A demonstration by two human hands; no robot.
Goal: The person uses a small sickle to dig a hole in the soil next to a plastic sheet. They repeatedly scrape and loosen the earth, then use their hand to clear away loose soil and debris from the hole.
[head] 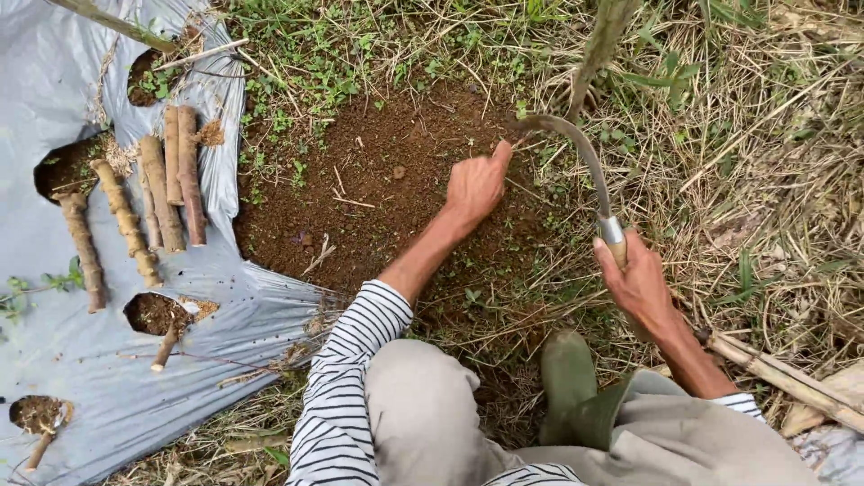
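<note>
Both hands work the bare soil patch: our right hand clamps the sickle, blade arcing toward our nearer left hand, whose fingers press loosely curled into the dirt.

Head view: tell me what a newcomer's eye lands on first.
The curved sickle gripped in the right hand, its tip over the bare brown soil patch at centre, where the left hand presses down. At left, cut stem pieces lie on grey plastic sheeting with planting holes.
</note>
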